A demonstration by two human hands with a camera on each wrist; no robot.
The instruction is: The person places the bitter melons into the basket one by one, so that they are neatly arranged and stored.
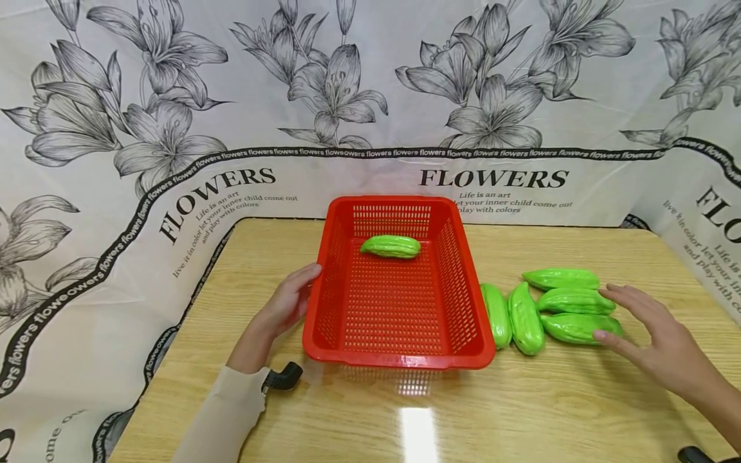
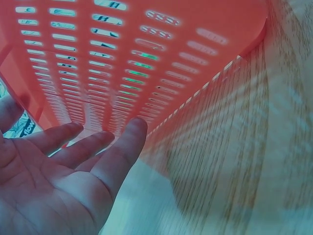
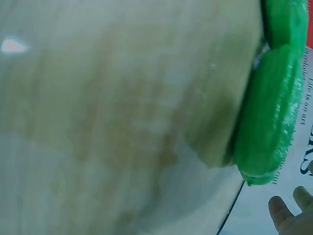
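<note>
A red plastic basket (image 1: 399,361) with slotted walls stands on the table. Inside it, near the far wall, lies one glossy green bitter melon (image 1: 390,247). My left hand (image 1: 285,302) is at the basket's left side, its fingertips by the rim. In the left wrist view this hand (image 2: 63,171) has its fingers extended beside the slotted wall. Several more bitter melons (image 1: 525,321) lie to the right of the basket. My right hand (image 1: 666,341) is spread at the right ends of the stacked ones, thumb and fingers apart. The right wrist view shows a bitter melon (image 3: 269,117) beyond the fingertips.
The wooden table (image 1: 359,424) carries a bright light reflection near its front. A flower-printed cloth (image 1: 370,96) hangs behind the table and down its left side. Two of the bitter melons lie close against the basket's right wall.
</note>
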